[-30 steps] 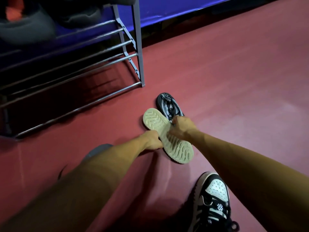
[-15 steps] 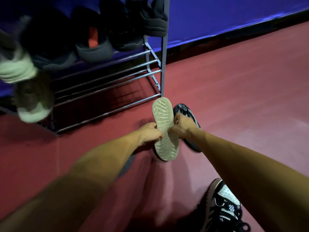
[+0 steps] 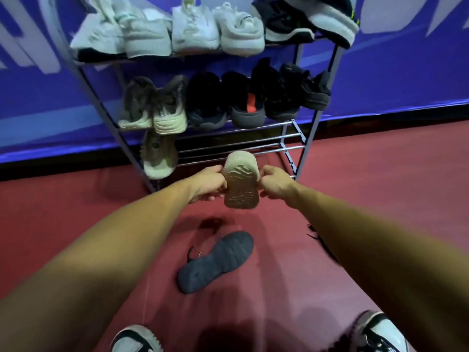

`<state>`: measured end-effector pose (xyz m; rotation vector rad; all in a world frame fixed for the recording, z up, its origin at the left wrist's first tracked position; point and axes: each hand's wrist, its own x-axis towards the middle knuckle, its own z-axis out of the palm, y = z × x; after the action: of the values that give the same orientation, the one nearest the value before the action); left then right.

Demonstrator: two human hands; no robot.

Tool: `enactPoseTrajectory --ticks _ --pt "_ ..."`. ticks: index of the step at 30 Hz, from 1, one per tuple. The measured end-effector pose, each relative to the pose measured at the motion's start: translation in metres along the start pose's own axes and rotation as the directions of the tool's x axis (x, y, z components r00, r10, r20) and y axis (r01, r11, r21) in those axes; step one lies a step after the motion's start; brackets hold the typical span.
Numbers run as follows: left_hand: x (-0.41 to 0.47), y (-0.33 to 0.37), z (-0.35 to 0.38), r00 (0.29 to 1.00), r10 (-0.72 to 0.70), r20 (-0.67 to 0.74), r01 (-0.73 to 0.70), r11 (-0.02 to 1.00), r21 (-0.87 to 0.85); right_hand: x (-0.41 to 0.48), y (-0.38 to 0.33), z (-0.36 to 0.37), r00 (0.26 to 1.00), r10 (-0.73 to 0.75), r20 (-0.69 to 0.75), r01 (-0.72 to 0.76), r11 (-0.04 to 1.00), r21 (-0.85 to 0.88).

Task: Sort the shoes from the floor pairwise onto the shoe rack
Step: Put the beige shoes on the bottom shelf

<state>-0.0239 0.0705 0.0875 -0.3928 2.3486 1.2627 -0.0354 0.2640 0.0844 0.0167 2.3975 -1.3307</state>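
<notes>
I hold a beige shoe [image 3: 241, 182] with its ribbed sole facing me, just in front of the lowest bars of the metal shoe rack [image 3: 291, 138]. My left hand [image 3: 210, 182] grips its left side and my right hand [image 3: 275, 181] grips its right side. A similar beige shoe [image 3: 160, 158] stands on the bottom shelf at the left. A dark shoe [image 3: 215, 261] lies sole-up on the red floor below my hands. The upper shelves carry several white, grey and black shoes.
A blue banner wall [image 3: 393, 72] stands behind the rack. Red floor [image 3: 380, 186] spreads to the right of the rack. My own black-and-white sneakers [image 3: 378, 334] show at the bottom edge. A dark lace or shoe part [image 3: 317, 237] peeks out by my right forearm.
Both hands have lifted the beige shoe off the floor and carried it up to the rack's bottom shelf. The view has risen, showing the full rack. The patterned dark shoe is out of sight.
</notes>
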Motion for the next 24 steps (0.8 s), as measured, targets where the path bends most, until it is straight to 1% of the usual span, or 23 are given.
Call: enactPoseTrajectory --ticks 3,5,6,9,11,12,14,17,19,21,24 --pt "-0.009 -0.005 -0.018 0.994 0.037 -0.106 -0.046 0.996 -0.082 -0.001 -0.024 0.007 1.0 0.01 0.001 -0.01 0.993 0.12" --pt "-0.016 -0.003 -0.026 0.984 0.045 -0.171 -0.068 0.989 -0.135 -0.002 -0.038 0.009 1.0 0.0 -0.026 0.004 0.989 0.149" --pt "-0.02 -0.003 -0.03 0.984 0.033 -0.177 -0.06 0.987 -0.151 -0.002 -0.044 0.01 0.999 -0.013 -0.036 0.018 0.987 0.158" --pt "-0.027 -0.003 -0.036 0.99 -0.045 -0.135 0.013 0.973 -0.23 -0.004 -0.058 0.013 0.999 -0.039 -0.027 0.043 0.984 0.172" --pt "-0.027 -0.006 -0.039 0.99 -0.043 -0.132 -0.001 0.948 -0.32 -0.004 -0.062 0.014 0.999 -0.034 -0.008 0.035 0.978 0.208" --pt "-0.026 -0.008 -0.042 0.99 -0.033 -0.139 -0.016 0.942 -0.337 -0.004 -0.063 0.015 1.0 -0.029 -0.002 0.029 0.971 0.239" --pt "-0.027 -0.013 -0.047 0.99 -0.017 -0.138 -0.028 0.948 -0.317 0.0 -0.061 0.018 0.999 -0.031 0.01 0.027 0.959 0.284" --pt "-0.026 -0.026 -0.053 0.996 -0.015 -0.089 -0.013 0.953 -0.304 0.007 -0.059 0.028 0.997 -0.052 0.05 0.034 0.946 0.322" --pt "-0.026 -0.031 -0.054 0.997 -0.018 -0.077 -0.007 0.948 -0.319 0.01 -0.059 0.035 0.997 -0.06 0.039 0.043 0.938 0.345" --pt "-0.026 -0.032 -0.055 0.995 -0.016 -0.1 -0.02 0.938 -0.347 0.013 -0.06 0.04 0.998 -0.064 0.025 0.052 0.935 0.351" --pt "-0.03 -0.032 -0.056 0.99 0.014 -0.141 -0.064 0.932 -0.357 0.018 -0.058 0.046 0.997 -0.065 0.049 0.042 0.928 0.371"
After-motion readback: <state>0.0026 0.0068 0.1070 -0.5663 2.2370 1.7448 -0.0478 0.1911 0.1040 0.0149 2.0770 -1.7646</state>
